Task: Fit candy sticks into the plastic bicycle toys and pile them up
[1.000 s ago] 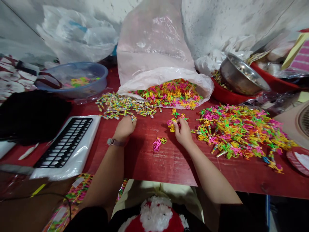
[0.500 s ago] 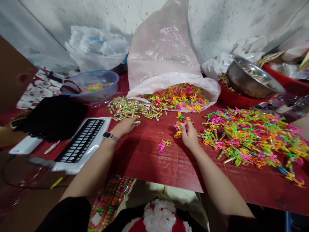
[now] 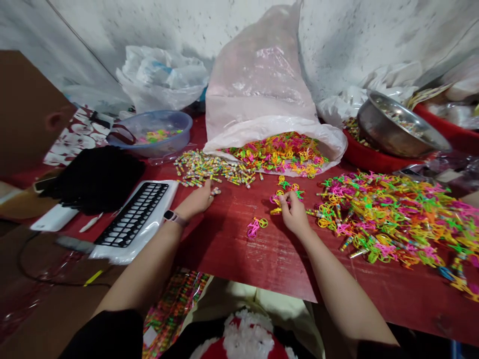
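My left hand [image 3: 200, 200], with a watch on its wrist, is closed at the near edge of a pile of small patterned tubes [image 3: 204, 167]. One short tube [image 3: 216, 191] shows at its fingertips. Across the red table, my right hand [image 3: 295, 213] pinches at a few bright plastic toy bicycles [image 3: 277, 197]; its fingertips partly hide the one they grip. Between my hands, nearer to me, lie a pink toy bicycle [image 3: 253, 230] and a yellow-green one. To the right spreads a large heap of toy bicycles [image 3: 385, 214] mixed with patterned tubes.
A big white sack [image 3: 258, 85] lies open behind my hands, spilling toy bicycles. A blue basin [image 3: 179, 134] stands back left, near a black cloth pile [image 3: 97, 177] and a black rack on white plastic [image 3: 130, 214]. A steel bowl [image 3: 396, 134] tilts over a red basin. A person's arm shows at far left.
The whole view has shifted slightly, so the table's things appear farther right. My right hand has edged a little left against the toy bicycles. My left hand stays by the tubes.
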The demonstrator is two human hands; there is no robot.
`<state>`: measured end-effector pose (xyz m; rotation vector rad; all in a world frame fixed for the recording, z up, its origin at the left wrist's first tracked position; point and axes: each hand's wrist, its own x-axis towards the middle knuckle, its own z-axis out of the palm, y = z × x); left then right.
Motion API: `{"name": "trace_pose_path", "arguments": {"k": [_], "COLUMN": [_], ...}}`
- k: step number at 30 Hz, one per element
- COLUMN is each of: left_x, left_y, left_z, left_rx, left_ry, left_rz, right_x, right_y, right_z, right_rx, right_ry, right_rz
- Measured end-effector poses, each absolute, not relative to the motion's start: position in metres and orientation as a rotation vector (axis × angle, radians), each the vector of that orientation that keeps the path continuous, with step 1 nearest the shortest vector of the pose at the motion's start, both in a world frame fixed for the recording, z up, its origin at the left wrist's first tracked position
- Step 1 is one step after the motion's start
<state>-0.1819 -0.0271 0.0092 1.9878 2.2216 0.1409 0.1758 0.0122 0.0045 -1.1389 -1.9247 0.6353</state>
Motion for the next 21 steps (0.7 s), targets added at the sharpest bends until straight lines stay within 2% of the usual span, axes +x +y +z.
{"name": "trace_pose_path", "arguments": {"k": [5, 9, 21], "left_x": [-0.248, -0.290, -0.295], "left_y": [-0.028, -0.024, -0.001], "left_z": [0.025, 0.028, 0.016], "left_rx": [2.050, 2.006, 2.165], "left_ry": [2.421, 2.488, 2.257], "left_rz": [-0.151, -0.255, -0.224], "right_x": [0.176, 0.175, 0.176], "right_y": [0.013, 0.012, 0.011], "right_z": [0.004, 0.002, 0.004], "right_rx": [-1.136, -1.110, -1.105], "right_ry": [-1.959, -2.007, -2.018], "right_rz": [0.653, 0.656, 0.640]}}
